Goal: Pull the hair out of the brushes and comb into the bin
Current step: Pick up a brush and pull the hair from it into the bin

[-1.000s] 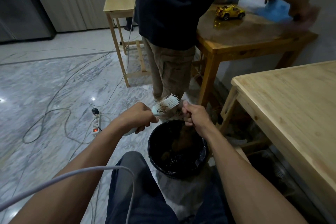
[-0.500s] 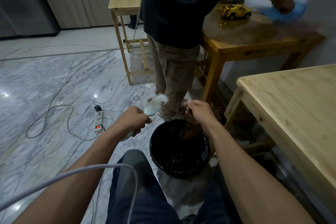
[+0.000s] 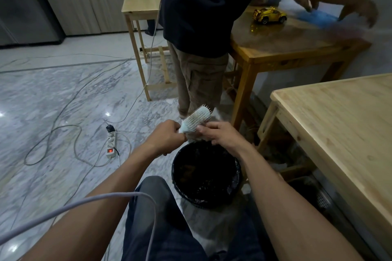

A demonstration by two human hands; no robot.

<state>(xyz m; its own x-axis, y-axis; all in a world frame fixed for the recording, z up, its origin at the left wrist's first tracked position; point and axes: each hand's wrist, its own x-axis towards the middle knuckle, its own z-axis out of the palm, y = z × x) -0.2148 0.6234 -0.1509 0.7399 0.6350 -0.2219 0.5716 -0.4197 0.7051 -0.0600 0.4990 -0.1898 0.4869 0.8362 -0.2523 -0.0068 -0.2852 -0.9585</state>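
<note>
A pale blue-white hairbrush [image 3: 196, 119] with white bristles is held just above and behind a black bin [image 3: 206, 174] lined with a dark bag. My left hand [image 3: 167, 136] grips its handle, head tilted up to the right. My right hand [image 3: 219, 133] touches the bristles at the lower side of the head with thumb and fingertips; whether it pinches any hair is too small to tell. Brownish hair lies inside the bin. No comb or other brush is in view.
A person in a dark shirt and khaki trousers [image 3: 199, 82] stands just behind the bin, wiping a wooden table [image 3: 286, 48] with a yellow toy car [image 3: 269, 15]. Another light wooden table [image 3: 343, 125] is at the right. A power strip [image 3: 111, 144] and cables lie on the marble floor at the left.
My right hand came up out of the bin and back to the brush's bristles. The hair clump it carried is gone from the hand. The brush head now looks almost free of hair.
</note>
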